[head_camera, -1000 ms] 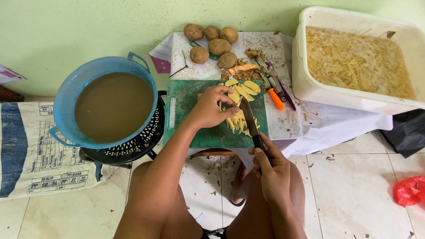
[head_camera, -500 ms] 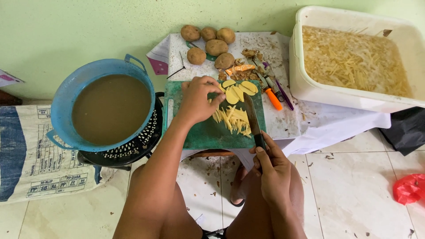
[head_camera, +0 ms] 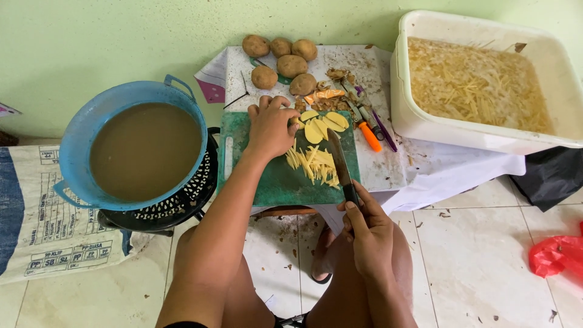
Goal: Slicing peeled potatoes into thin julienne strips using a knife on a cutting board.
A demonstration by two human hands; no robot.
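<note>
I see the left hand (head_camera: 269, 127) flat on the green cutting board (head_camera: 279, 179), fingers spread loosely, fingertips touching the potato slices (head_camera: 322, 124) at the board's far edge; nothing gripped. Right hand (head_camera: 370, 234) is closed around the knife (head_camera: 340, 164) handle, blade lying over the cut potato strips (head_camera: 313, 164) mid-board. Whole potatoes (head_camera: 282, 58) sit beyond the board, blue bowl (head_camera: 79, 130) to the left.

Whole potatoes (head_camera: 283, 59): six. Green cutting boards (head_camera: 267, 176): one. Knives (head_camera: 339, 164): one (held). Peelers (head_camera: 368, 124): two, orange-handled and purple-handled. Blue basins (head_camera: 79, 124) of murky water: one. White tubs (head_camera: 405, 91) of potato strips: one.
</note>
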